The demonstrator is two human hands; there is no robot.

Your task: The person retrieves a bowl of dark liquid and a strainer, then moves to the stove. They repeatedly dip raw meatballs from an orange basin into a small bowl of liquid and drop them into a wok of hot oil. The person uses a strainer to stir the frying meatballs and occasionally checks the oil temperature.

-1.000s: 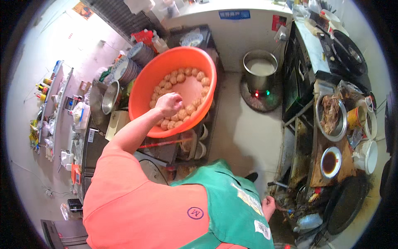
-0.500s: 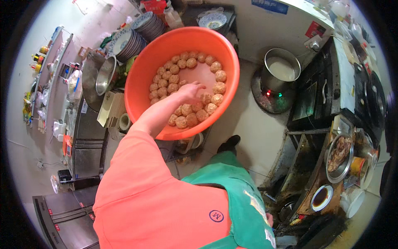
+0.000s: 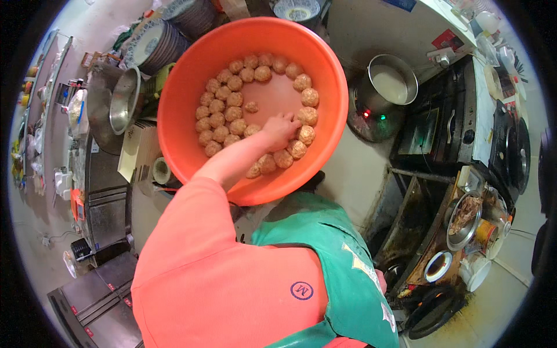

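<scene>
My left hand (image 3: 282, 131) reaches into a big orange basin (image 3: 174, 168). Its fingers are bent downward and drawn together beside the right-hand row of raw meatballs (image 3: 307, 116). Whatever lies under the fingers is hidden. Pale, round meatballs (image 3: 217, 119) line the basin floor in a ring of rows, thickest on the left. One smaller ball (image 3: 251, 107) sits alone near the bare middle. Only a sliver of my right hand (image 3: 380, 281) shows past the edge of my green apron; its fingers are hidden.
A steel pot (image 3: 390, 81) of whitish liquid stands on a lit round cooker to the right. Beyond it is a black stove. Lower right, a counter bears a bowl of meat (image 3: 464, 220) and a dish of dark sauce (image 3: 437, 266). Stacked plates (image 3: 152, 43) and a metal bowl (image 3: 125, 100) stand left.
My view has shifted closer over the basin. My left hand has lowered toward the right-hand meatballs, its fingers now bent down rather than stretched. The lone small ball is now uncovered.
</scene>
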